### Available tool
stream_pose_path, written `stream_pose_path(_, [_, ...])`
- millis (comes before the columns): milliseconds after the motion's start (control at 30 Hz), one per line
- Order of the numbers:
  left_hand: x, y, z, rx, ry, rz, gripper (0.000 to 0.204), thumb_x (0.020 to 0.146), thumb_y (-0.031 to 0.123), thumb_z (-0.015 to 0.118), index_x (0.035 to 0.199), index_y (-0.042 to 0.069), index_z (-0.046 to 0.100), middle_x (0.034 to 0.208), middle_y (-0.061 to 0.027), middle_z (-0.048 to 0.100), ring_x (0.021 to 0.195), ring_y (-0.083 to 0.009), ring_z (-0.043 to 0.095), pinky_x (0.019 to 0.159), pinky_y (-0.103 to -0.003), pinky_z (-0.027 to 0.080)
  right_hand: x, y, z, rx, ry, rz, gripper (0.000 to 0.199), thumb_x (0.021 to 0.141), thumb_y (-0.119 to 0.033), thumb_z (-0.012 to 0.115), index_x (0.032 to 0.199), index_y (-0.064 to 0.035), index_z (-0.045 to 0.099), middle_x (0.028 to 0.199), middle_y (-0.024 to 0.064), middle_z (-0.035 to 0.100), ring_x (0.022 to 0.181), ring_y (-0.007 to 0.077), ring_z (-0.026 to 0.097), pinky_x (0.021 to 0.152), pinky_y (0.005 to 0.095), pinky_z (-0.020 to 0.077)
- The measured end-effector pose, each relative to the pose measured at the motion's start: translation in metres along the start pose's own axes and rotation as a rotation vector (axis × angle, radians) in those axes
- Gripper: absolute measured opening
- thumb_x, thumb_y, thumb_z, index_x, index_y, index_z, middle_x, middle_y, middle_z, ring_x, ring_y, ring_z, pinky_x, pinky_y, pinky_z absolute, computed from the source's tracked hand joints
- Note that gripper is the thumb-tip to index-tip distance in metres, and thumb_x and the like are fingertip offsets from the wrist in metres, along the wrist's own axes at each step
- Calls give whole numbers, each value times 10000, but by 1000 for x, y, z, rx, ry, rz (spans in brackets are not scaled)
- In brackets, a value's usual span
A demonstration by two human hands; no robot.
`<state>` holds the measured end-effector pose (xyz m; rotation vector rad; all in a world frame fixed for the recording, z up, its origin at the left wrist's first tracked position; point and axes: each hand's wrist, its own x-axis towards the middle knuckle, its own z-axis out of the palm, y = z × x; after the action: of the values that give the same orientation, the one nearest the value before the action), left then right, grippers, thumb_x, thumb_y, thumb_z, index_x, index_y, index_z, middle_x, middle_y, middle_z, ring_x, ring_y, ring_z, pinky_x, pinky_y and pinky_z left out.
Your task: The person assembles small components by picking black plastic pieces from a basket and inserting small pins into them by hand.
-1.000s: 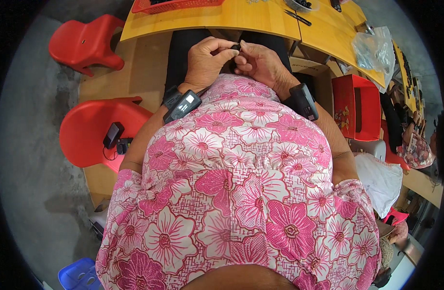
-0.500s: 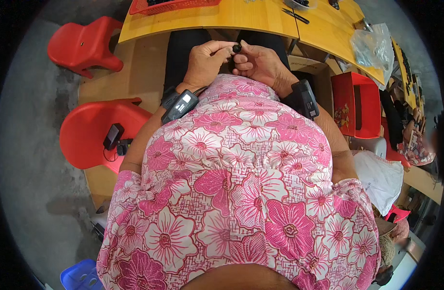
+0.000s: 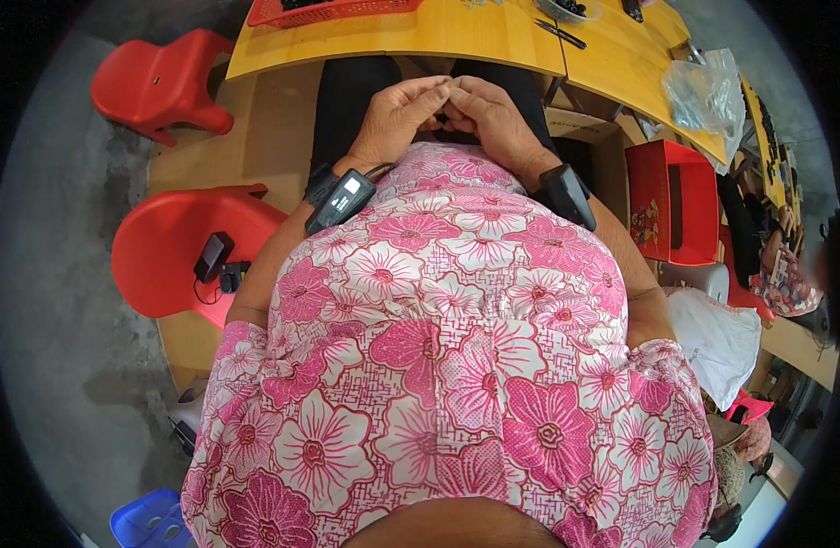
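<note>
Above my lap, just short of the yellow table's front edge, my left hand [image 3: 394, 117] and my right hand [image 3: 497, 117] meet at the fingertips. Both are closed, thumbs and index fingers pinched together. The small black round piece between them is now almost wholly covered by my fingers; only darkness shows under the fingertips, so its exact shape cannot be made out. Each wrist wears a black strapped device.
On the yellow table [image 3: 493, 38] are a red basket [image 3: 347, 13] of black pieces, black-handled scissors or snips [image 3: 560, 33], a clear bowl [image 3: 569, 9] and a plastic bag [image 3: 707, 96]. Red stools [image 3: 155, 87] stand left; a red box [image 3: 648, 196] is at right.
My right hand has turned palm-down and closed in against the left, its thumb and fingers now covering the small black piece that showed before. My left hand has hardly moved.
</note>
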<state>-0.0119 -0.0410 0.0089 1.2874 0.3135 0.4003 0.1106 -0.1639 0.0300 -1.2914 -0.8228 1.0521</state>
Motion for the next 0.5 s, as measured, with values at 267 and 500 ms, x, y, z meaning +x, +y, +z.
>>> stream_pose_path(267, [-9,14,6,82,-62,93,382,911,202,592,1229,-3,545,983,-56,638,826,-93,595,707,-219,501,-6,-6,9,-460,51,-369,251,940,-204,486,1045,16,546,841,115,593,738,179,582,658,301,482])
stream_pose_path(500, [-11,10,7,138,-23,142,361,906,187,595,1208,-10,561,953,-53,645,781,-89,591,682,-212,501,-3,4,10,-435,71,-399,223,936,-178,488,1041,12,540,829,116,585,711,182,583,639,288,484])
